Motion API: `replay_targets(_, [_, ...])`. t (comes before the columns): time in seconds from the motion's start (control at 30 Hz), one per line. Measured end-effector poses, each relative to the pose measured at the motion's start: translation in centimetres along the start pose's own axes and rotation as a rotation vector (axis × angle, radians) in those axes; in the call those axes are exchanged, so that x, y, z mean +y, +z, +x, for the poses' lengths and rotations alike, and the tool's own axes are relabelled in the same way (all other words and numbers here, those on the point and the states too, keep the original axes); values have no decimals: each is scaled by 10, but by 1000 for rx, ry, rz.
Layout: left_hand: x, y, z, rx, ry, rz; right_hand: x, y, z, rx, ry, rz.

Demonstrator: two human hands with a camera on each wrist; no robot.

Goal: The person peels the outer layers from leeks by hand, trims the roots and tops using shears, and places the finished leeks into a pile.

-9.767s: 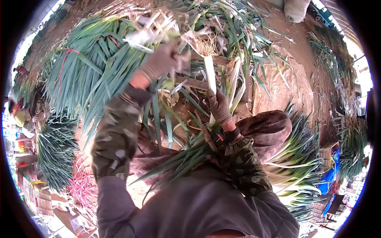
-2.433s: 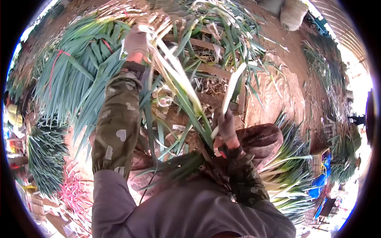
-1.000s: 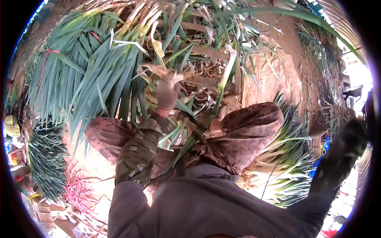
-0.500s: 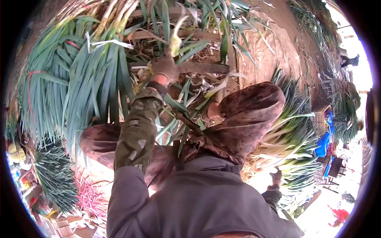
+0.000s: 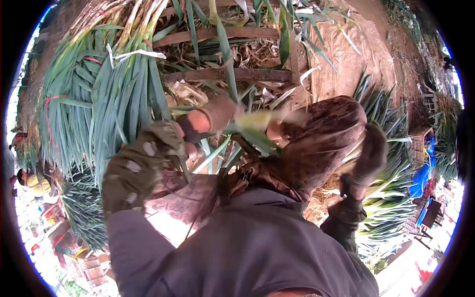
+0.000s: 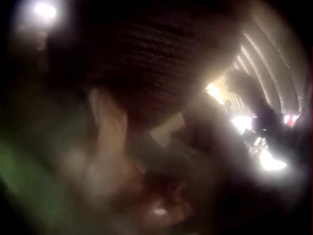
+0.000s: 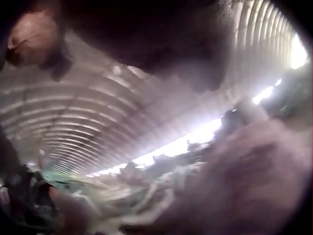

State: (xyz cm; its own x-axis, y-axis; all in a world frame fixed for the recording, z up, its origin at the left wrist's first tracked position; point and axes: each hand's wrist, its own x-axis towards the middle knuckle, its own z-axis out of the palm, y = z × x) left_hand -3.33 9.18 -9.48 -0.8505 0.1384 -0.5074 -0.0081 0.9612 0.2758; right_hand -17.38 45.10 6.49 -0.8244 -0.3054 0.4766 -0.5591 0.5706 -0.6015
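Observation:
My left hand (image 5: 217, 114), in a knitted glove, is curled in front of my crossed legs. It grips a leek (image 5: 255, 120) whose pale stalk, blurred by motion, points right across the gap between my knees. My right hand (image 5: 373, 153), also gloved, hangs over the leek pile (image 5: 383, 198) beside my right knee, and nothing shows in its fingers. In the left wrist view the dark glove (image 6: 146, 58) fills the top, with the rest too blurred to read. The right wrist view shows the dark glove (image 7: 156, 39) against the ribbed roof.
A big heap of untrimmed leeks (image 5: 109, 99) lies at left, tied with red and white strips. Wooden slats (image 5: 232, 75) strewn with peeled leaves stand in front of me. A brown sheet (image 5: 346, 54) covers ground to the right. Another leek pile (image 5: 84, 208) lies behind my left side.
The right hand held a peeled leek, swung far right with it, and now comes forward from the pile without it. The left hand has pulled another leek back from the slats.

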Motion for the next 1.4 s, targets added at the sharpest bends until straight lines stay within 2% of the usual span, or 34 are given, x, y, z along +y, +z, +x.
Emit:
replay_targets(0.03, [11, -17, -16, -383, 14, 51, -18, 21, 1, -190, -72, 40])
replay_targets(0.07, [16, -38, -34, -583, 11, 53, -19, 47, -8, -454, -181, 65])
replay_targets(0.1, [16, -59, -49, -663, 4, 50, -12, 76, -23, -730, -257, 99])
replay_targets(0.13, [14, -83, -60, -649, -7, 60, -4, 105, -42, -950, -233, 162])
replay_targets(0.2, [6, -140, -84, -391, -69, 136, -2, 153, -85, -1207, 48, 345])
replay_targets(0.23, [3, -168, -94, -203, -119, 170, -3, 168, -97, -1303, -65, 255])
replay_targets(0.3, [-4, -214, -111, 288, -224, 234, -6, 190, -109, -1459, -306, 56])
replay_targets(0.37, [-10, -248, -119, 761, -294, 247, -13, 191, -112, -1509, -381, -55])
replay_targets(0.4, [-14, -254, -117, 962, -317, 230, -19, 182, -108, -1495, -351, -59])
replay_targets(0.43, [-16, -254, -118, 1115, -325, 213, -13, 190, -111, -1550, -369, -106])
replay_targets(0.5, [-24, -219, -102, 1184, -355, 99, -1, 206, -117, -1661, -412, -199])
replay_targets(0.57, [-34, -150, -89, 1017, -421, -117, -3, 190, -109, -1576, -310, -68])
replay_targets(0.63, [-40, -57, -81, 823, -492, -421, -5, 178, -105, -1506, -225, 26])
replay_targets(0.67, [-42, -4, -79, 783, -696, -451, -18, 168, -93, -1545, -180, 61])
replay_targets(0.73, [-24, 35, -90, 633, -924, -667, -15, 175, -100, -1586, -127, 153])
replay_targets(0.8, [-52, 118, -66, 740, -1003, -531, -14, 196, -109, -1594, -130, 167])
replay_targets(0.83, [-61, 142, -59, 790, -1042, -461, -17, 204, -109, -1596, -137, 159])
replay_targets(0.87, [-64, 138, -57, 740, -1046, -625, -22, 209, -109, -1596, -139, 147])
replay_targets(0.93, [-86, 138, -46, 836, -1075, -600, -28, 211, -105, -1585, -138, 137])
replay_targets(1.03, [-113, 140, -34, 917, -943, -699, -34, 204, -93, -1562, -106, 139])
replay_targets(1.1, [-120, 146, -24, 535, -843, -572, -37, 193, -82, -1550, -67, 147])
replay_targets(1.17, [-96, 178, -13, 386, -803, -614, -37, 170, -67, -1548, -29, 148])
replay_targets(1.27, [-44, 240, 4, 313, -633, -756, -34, 129, -49, -1630, -23, 105])
replay_targets(1.33, [-13, 280, 18, 126, -489, -784, -35, 105, -44, -1467, 2, 413])
replay_targets(1.37, [-6, 297, 21, -250, -365, -451, -36, 94, -42, -1380, 22, 557])
replay_targets(1.4, [-6, 302, 25, -63, -471, -525, -39, 86, -36, -1377, 80, 530])
